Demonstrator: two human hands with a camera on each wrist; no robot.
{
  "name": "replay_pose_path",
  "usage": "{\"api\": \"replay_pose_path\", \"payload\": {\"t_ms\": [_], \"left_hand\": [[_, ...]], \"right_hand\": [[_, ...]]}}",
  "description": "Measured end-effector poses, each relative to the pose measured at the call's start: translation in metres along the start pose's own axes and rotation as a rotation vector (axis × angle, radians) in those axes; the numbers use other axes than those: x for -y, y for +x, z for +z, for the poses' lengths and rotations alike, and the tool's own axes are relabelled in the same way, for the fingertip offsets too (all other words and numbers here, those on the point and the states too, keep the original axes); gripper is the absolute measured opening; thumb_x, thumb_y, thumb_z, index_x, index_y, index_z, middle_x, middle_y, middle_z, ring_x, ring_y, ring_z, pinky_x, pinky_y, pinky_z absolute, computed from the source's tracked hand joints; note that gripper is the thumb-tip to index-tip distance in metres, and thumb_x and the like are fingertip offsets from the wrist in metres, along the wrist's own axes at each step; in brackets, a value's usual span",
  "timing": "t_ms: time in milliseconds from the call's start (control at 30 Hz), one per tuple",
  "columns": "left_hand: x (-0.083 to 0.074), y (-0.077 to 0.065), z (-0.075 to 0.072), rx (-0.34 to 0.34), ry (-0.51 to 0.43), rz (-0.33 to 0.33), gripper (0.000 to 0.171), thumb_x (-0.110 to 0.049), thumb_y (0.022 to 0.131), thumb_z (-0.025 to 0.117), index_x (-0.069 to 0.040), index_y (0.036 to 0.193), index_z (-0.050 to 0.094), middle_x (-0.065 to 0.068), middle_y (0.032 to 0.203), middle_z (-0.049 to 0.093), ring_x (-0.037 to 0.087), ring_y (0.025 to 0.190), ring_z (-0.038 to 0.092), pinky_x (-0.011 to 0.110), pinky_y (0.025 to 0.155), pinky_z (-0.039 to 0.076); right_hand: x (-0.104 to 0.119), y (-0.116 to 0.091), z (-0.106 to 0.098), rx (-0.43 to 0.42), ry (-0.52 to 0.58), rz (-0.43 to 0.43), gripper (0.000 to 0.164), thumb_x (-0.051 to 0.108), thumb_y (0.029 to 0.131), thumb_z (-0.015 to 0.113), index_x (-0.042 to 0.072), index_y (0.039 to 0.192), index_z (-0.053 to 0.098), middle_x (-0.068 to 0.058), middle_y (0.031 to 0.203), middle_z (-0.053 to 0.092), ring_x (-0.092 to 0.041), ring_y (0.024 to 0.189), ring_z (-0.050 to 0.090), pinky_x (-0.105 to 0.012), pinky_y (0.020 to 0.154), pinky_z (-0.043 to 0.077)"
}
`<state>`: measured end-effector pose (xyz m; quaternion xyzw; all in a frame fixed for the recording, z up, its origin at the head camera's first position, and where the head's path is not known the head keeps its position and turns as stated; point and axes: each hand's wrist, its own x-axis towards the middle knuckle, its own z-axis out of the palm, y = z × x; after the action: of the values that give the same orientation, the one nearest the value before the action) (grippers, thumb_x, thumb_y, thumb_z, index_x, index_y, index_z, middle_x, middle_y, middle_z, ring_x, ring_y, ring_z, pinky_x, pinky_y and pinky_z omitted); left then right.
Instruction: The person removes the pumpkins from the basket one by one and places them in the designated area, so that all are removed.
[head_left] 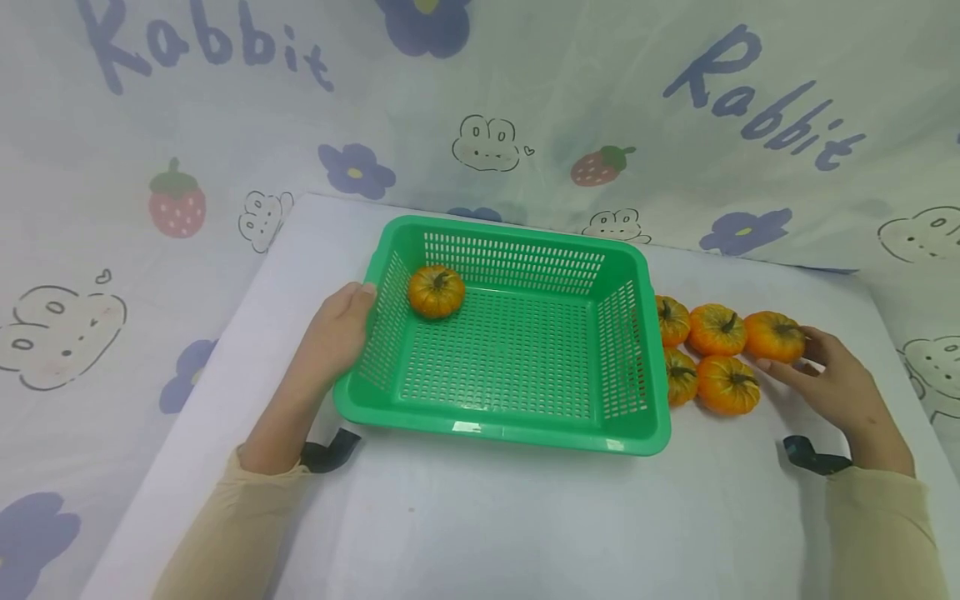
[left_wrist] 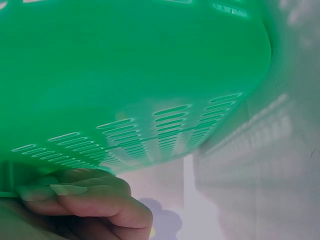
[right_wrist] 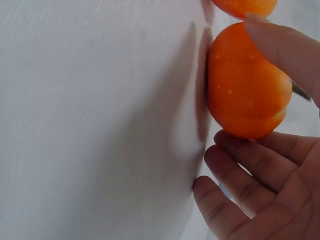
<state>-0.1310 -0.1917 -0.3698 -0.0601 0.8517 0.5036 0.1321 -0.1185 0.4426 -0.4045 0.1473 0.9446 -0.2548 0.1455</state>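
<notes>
A green plastic basket point(head_left: 495, 429) with slotted walls stands on the white table. My left hand point(head_left: 339, 332) grips its left rim, thumb on top; in the left wrist view the curled fingers point(left_wrist: 107, 202) show beneath the rim. One small orange pumpkin point(head_left: 437, 292) lies inside, in the back left corner. Right of the basket sit several more pumpkins point(head_left: 717, 330) in two rows. At the right end of the back row, my right hand point(head_left: 836, 379) holds a pumpkin point(right_wrist: 247, 82) between thumb and fingers, while it still rests on the table.
The basket's right wall partly hides the nearest pumpkins point(head_left: 678, 377). Behind the table point(head_left: 480, 517) hangs a pale cloth point(head_left: 540, 92) printed with rabbits, flowers and strawberries. Black wrist-camera mounts point(head_left: 330, 452) show at both wrists.
</notes>
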Motion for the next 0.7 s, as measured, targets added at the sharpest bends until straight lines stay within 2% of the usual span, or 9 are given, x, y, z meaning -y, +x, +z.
{"api": "replay_pose_path", "payload": {"t_ms": [533,700], "left_hand": [[0.0009,0.0008,-0.0003,0.007,-0.027,0.006,0.064,-0.055,0.112,0.024,-0.001,0.134,0.050,0.021,0.105,0.063,0.032,0.084,0.066,0.040,0.068,0.061],[0.0006,0.0000,-0.0003,0.000,-0.016,0.005,0.063,-0.055,0.112,0.023,-0.001,0.132,0.050,0.021,0.104,0.062,0.032,0.083,0.065,0.040,0.067,0.061]], "right_hand": [[-0.0028,-0.0027,0.0026,0.001,0.028,0.033,0.116,0.067,0.097,0.061,-0.006,0.162,-0.001,-0.042,0.161,0.015,-0.067,0.136,0.031,-0.082,0.098,0.036],[-0.0027,-0.0048,0.0035,-0.012,0.035,0.016,0.114,0.066,0.097,0.061,-0.006,0.163,0.000,-0.042,0.161,0.018,-0.066,0.136,0.033,-0.082,0.099,0.036]]}}
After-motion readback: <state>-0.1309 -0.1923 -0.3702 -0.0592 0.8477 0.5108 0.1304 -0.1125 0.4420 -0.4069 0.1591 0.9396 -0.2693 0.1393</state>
